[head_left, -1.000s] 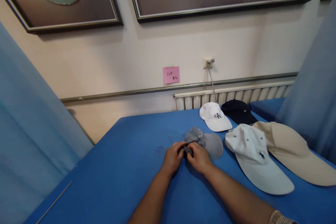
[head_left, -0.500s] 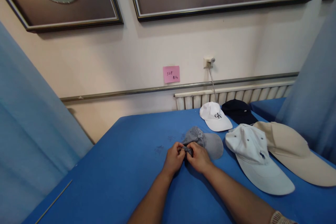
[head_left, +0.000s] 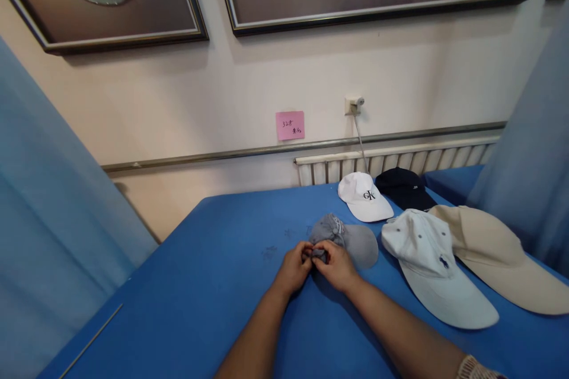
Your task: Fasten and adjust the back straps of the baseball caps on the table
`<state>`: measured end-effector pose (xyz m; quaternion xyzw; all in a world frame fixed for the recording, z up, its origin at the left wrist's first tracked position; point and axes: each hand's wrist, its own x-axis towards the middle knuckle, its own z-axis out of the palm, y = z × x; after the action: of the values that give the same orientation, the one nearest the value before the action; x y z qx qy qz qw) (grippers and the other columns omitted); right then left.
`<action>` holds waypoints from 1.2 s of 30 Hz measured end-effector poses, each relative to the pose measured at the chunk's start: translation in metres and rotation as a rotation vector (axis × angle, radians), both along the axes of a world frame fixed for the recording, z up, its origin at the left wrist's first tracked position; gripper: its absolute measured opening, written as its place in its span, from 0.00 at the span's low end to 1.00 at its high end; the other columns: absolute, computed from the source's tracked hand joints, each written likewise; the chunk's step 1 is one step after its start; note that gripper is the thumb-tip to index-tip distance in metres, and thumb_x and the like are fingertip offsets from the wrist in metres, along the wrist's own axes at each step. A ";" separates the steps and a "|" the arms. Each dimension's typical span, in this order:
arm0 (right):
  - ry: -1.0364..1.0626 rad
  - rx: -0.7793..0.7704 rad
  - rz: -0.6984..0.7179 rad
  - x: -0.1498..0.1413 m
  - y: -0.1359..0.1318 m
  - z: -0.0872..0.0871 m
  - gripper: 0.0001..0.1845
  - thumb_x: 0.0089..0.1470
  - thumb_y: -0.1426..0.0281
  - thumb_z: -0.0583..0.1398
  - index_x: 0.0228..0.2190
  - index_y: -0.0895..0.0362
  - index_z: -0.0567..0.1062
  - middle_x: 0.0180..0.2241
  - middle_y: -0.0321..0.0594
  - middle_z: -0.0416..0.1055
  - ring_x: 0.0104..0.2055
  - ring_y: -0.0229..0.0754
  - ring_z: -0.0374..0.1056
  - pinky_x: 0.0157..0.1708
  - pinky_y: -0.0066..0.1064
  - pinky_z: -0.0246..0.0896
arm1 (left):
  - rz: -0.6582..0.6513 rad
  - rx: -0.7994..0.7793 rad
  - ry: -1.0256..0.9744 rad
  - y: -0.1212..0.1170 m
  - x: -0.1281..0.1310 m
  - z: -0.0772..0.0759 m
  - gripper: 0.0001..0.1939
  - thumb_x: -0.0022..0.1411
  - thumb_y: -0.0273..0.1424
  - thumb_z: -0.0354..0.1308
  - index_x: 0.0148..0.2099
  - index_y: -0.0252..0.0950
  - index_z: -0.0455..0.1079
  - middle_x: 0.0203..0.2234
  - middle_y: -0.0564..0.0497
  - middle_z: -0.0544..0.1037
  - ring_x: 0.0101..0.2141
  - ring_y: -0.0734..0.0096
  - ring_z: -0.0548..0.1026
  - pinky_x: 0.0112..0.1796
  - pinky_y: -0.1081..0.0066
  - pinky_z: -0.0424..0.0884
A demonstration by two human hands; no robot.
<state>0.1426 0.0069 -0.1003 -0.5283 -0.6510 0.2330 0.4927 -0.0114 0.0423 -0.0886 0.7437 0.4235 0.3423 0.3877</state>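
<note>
- Left hand (head_left: 294, 267): mine, resting on the desk (head_left: 200, 284), fingers curled inward and pinching the near end of the grey cap's back strap.
- Right hand (head_left: 336, 264): mine, just beside the left, knuckles nearly touching it; fingers pressed together on the same strap from the other side.
- Grey cap (head_left: 347, 237): lies on the blue desk directly beyond my hands, brim pointing right and away from me, crown partly collapsed. The strap itself (head_left: 318, 254) shows only as a dark bit between my fingertips; whether its fastening is open or closed, I cannot tell.
- Step in hand, as I judge it: working the adjuster at the back of the cap, both hands engaged on one small point.
- Next move, as I judge it, calls for: a steady hold with one hand while the other draws the strap, small force, the cap kept flat so it does not slide toward its neighbours.
- White cap with black lettering (head_left: 364, 196): further back, apart from the grey cap.
- Dark cap (head_left: 403, 188): beside it, near the radiator (head_left: 400, 163).
- White cap with small dark emblem (head_left: 433, 263): to my right, near the grey brim.
- Beige cap (head_left: 493, 257): partly under that one's far edge.
- Pink note (head_left: 290, 125): on the wall.
</note>
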 end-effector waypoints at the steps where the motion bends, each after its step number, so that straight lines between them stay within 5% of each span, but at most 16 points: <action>1: 0.028 0.005 0.024 -0.001 0.000 0.000 0.11 0.47 0.73 0.59 0.35 0.54 0.77 0.34 0.38 0.75 0.35 0.41 0.69 0.36 0.30 0.61 | 0.052 0.038 0.034 0.001 -0.001 0.000 0.14 0.52 0.21 0.53 0.41 0.35 0.72 0.33 0.51 0.78 0.32 0.71 0.73 0.38 0.71 0.68; 6: 0.094 0.001 0.095 -0.004 -0.004 0.003 0.14 0.46 0.74 0.60 0.37 0.55 0.77 0.32 0.36 0.73 0.26 0.36 0.63 0.26 0.27 0.57 | 0.349 0.052 0.014 0.008 -0.008 0.003 0.15 0.51 0.18 0.52 0.40 0.36 0.73 0.33 0.51 0.79 0.33 0.70 0.75 0.40 0.71 0.69; 12: 0.064 0.131 0.147 -0.006 -0.014 0.010 0.10 0.47 0.75 0.59 0.34 0.55 0.77 0.28 0.35 0.69 0.27 0.37 0.63 0.27 0.27 0.57 | 0.520 -0.054 -0.042 0.024 -0.018 -0.006 0.11 0.54 0.21 0.55 0.40 0.33 0.73 0.31 0.47 0.80 0.30 0.68 0.78 0.35 0.70 0.72; 16: 0.084 0.173 0.143 -0.005 -0.015 0.011 0.17 0.50 0.70 0.60 0.44 0.55 0.73 0.37 0.41 0.72 0.31 0.39 0.66 0.31 0.30 0.63 | 0.685 -0.077 -0.062 0.034 -0.030 -0.007 0.22 0.53 0.23 0.60 0.52 0.30 0.67 0.45 0.37 0.78 0.40 0.62 0.79 0.42 0.67 0.73; 19: 0.113 0.225 -0.038 0.009 -0.006 0.008 0.18 0.54 0.67 0.57 0.48 0.56 0.71 0.45 0.46 0.70 0.37 0.43 0.69 0.40 0.36 0.66 | 0.790 -0.046 -0.071 0.036 -0.034 -0.006 0.34 0.54 0.23 0.58 0.63 0.30 0.55 0.58 0.32 0.66 0.48 0.60 0.76 0.48 0.65 0.70; 22: 0.060 0.146 -0.414 0.037 0.008 0.005 0.19 0.54 0.66 0.55 0.47 0.57 0.71 0.50 0.50 0.68 0.53 0.51 0.63 0.54 0.46 0.57 | 0.852 -0.001 -0.071 0.032 -0.033 -0.004 0.38 0.55 0.24 0.58 0.65 0.32 0.49 0.62 0.33 0.60 0.54 0.58 0.70 0.54 0.62 0.66; 25: 0.098 -0.194 -0.637 0.069 0.021 0.001 0.25 0.49 0.68 0.57 0.50 0.59 0.70 0.61 0.54 0.56 0.64 0.59 0.48 0.62 0.54 0.40 | 0.879 0.100 -0.049 0.028 -0.030 0.001 0.35 0.55 0.25 0.57 0.64 0.32 0.53 0.61 0.34 0.60 0.61 0.55 0.61 0.59 0.58 0.59; 28: 0.396 -0.386 -0.576 0.085 0.028 -0.006 0.29 0.44 0.70 0.61 0.50 0.63 0.70 0.61 0.60 0.55 0.66 0.62 0.45 0.63 0.53 0.36 | 0.888 0.304 -0.014 0.022 -0.028 0.009 0.29 0.54 0.25 0.56 0.59 0.32 0.59 0.61 0.35 0.60 0.63 0.53 0.57 0.61 0.54 0.54; 32: 0.653 -0.413 -0.459 0.079 0.032 -0.019 0.25 0.42 0.71 0.62 0.45 0.63 0.72 0.47 0.58 0.72 0.54 0.60 0.66 0.55 0.51 0.58 | 0.791 0.500 -0.123 0.009 -0.020 0.023 0.24 0.55 0.25 0.55 0.55 0.35 0.64 0.60 0.39 0.63 0.59 0.56 0.63 0.59 0.55 0.60; 36: 0.962 -0.348 -0.360 0.065 0.035 -0.027 0.20 0.47 0.69 0.60 0.44 0.56 0.70 0.37 0.45 0.78 0.41 0.48 0.75 0.41 0.40 0.71 | 0.468 0.293 -0.347 -0.014 0.003 0.026 0.15 0.61 0.32 0.54 0.50 0.36 0.68 0.44 0.44 0.76 0.38 0.67 0.77 0.41 0.66 0.74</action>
<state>0.2078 0.0416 -0.1271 -0.5390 -0.2032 0.4649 0.6723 -0.0085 0.0285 -0.0628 0.6047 0.4568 0.6010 0.2540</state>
